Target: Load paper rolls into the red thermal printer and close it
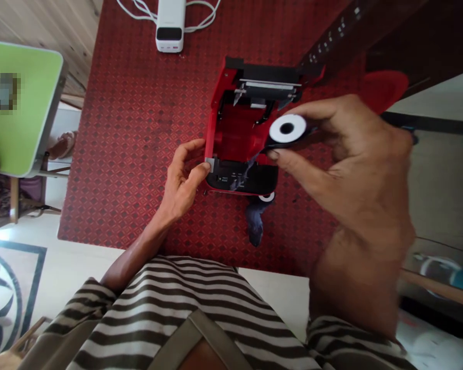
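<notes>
Nearest: striped shirt [170,318], black and white bands, with a tan strap [200,334] across the front.

Right grip [351,154]: raised at right, thumb and fingers pressed together, pinching the paper roll [287,128] by its edges, which leaves its white face and dark core exposed.

Paper roll: in the air, just above the right side of the printer's open bay, not resting on anything.

Left grip [181,180]: fingers partly curled, pressed to the near left corner of the printer [239,133]; this placement appears to steady the printer against the pull of the other hand.

Printer: red body, black near end, metal bar [268,87] across the far end; lies open, its red bay facing up.

Beside printer: small white roll [266,196] at the near edge, blue cloth [254,226] trailing toward the person.

Surface: red [119,128], diamond-patterned, bearing a white power bank [170,25] and white cable [135,10] at far left.

Room: green table [19,103] at left, sandal [64,145] on the floor beyond it, patterned rug [7,303] near left.
</notes>
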Demonstrator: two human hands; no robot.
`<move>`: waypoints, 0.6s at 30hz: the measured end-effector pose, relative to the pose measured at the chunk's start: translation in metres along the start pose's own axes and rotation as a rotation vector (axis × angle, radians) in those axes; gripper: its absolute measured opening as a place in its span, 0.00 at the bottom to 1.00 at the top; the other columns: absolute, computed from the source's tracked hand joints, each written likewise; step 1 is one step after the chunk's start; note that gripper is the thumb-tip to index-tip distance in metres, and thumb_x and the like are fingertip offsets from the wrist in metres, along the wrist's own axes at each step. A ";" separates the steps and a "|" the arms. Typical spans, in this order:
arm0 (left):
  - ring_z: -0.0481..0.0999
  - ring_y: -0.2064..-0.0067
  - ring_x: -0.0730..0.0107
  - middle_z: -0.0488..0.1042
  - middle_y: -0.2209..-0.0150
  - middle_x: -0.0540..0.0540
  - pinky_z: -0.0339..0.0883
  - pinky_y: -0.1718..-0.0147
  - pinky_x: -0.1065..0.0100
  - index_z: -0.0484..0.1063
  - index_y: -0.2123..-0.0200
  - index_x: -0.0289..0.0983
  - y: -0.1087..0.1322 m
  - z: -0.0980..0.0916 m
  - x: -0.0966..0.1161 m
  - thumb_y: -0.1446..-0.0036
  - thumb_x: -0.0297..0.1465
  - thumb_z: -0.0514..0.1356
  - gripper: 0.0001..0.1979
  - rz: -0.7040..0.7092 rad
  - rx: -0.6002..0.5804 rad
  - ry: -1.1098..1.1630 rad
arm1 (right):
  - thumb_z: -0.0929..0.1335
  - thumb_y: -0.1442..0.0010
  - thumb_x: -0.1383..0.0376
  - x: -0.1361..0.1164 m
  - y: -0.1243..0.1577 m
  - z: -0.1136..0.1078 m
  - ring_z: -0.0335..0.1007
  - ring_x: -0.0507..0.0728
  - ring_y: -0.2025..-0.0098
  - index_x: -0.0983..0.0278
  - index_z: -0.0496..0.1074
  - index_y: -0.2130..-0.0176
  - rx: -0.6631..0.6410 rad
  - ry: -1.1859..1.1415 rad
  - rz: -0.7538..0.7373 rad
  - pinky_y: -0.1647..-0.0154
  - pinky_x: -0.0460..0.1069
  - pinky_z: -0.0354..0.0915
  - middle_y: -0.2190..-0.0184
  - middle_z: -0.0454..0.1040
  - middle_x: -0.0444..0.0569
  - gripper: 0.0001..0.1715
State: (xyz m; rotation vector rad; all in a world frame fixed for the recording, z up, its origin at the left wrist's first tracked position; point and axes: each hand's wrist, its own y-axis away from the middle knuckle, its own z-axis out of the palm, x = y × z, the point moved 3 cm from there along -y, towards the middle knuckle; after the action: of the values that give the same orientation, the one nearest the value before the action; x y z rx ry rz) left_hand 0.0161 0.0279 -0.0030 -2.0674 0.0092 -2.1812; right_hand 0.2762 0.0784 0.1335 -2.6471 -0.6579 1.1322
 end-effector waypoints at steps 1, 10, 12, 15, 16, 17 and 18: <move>0.90 0.27 0.40 0.91 0.30 0.40 0.87 0.25 0.39 0.85 0.32 0.51 0.000 0.000 0.000 0.21 0.60 0.75 0.27 -0.002 -0.005 -0.002 | 0.83 0.26 0.60 0.001 -0.003 0.003 0.94 0.74 0.44 0.43 0.86 0.42 -0.027 0.026 -0.009 0.36 0.74 0.89 0.44 0.94 0.47 0.16; 0.90 0.31 0.42 0.91 0.31 0.40 0.88 0.31 0.42 0.85 0.31 0.50 0.004 0.003 0.000 0.20 0.59 0.74 0.27 -0.005 0.026 -0.017 | 0.77 0.21 0.64 0.010 -0.020 0.048 0.84 0.81 0.29 0.49 0.87 0.44 -0.271 0.141 -0.003 0.20 0.82 0.78 0.44 0.89 0.55 0.11; 0.91 0.35 0.43 0.91 0.32 0.40 0.89 0.35 0.44 0.85 0.30 0.49 0.005 0.004 0.001 0.20 0.59 0.75 0.28 -0.013 0.027 -0.016 | 0.76 0.21 0.65 0.015 -0.021 0.063 0.84 0.81 0.30 0.50 0.85 0.48 -0.262 0.161 -0.012 0.21 0.80 0.79 0.47 0.89 0.57 0.08; 0.90 0.33 0.42 0.90 0.31 0.40 0.88 0.33 0.44 0.85 0.31 0.49 0.007 0.004 0.002 0.20 0.58 0.75 0.27 -0.027 0.029 -0.024 | 0.75 0.19 0.60 0.022 -0.024 0.076 0.85 0.80 0.32 0.50 0.82 0.54 -0.220 0.205 -0.042 0.23 0.78 0.82 0.53 0.87 0.57 0.06; 0.89 0.31 0.41 0.89 0.30 0.39 0.87 0.32 0.44 0.85 0.31 0.49 0.007 0.004 0.002 0.19 0.58 0.75 0.27 -0.032 0.028 -0.024 | 0.75 0.18 0.59 0.023 -0.025 0.077 0.85 0.80 0.33 0.51 0.81 0.55 -0.211 0.217 -0.046 0.24 0.78 0.82 0.55 0.87 0.57 0.07; 0.89 0.30 0.41 0.89 0.29 0.39 0.87 0.32 0.44 0.84 0.30 0.50 0.007 0.004 0.002 0.19 0.58 0.74 0.26 -0.037 0.027 -0.021 | 0.75 0.18 0.58 0.024 -0.026 0.077 0.85 0.81 0.34 0.51 0.81 0.57 -0.211 0.228 -0.046 0.24 0.79 0.82 0.56 0.86 0.58 0.09; 0.89 0.30 0.41 0.89 0.28 0.39 0.87 0.32 0.44 0.84 0.30 0.50 0.007 0.004 0.002 0.19 0.58 0.74 0.26 -0.040 0.026 -0.016 | 0.75 0.18 0.58 0.024 -0.028 0.075 0.85 0.82 0.34 0.51 0.80 0.57 -0.227 0.237 -0.042 0.24 0.80 0.82 0.56 0.86 0.58 0.10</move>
State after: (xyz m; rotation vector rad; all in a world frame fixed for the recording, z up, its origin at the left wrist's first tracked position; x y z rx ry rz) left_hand 0.0212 0.0206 -0.0012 -2.0889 -0.0629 -2.1752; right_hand 0.2274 0.1139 0.0760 -2.8781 -0.8331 0.7542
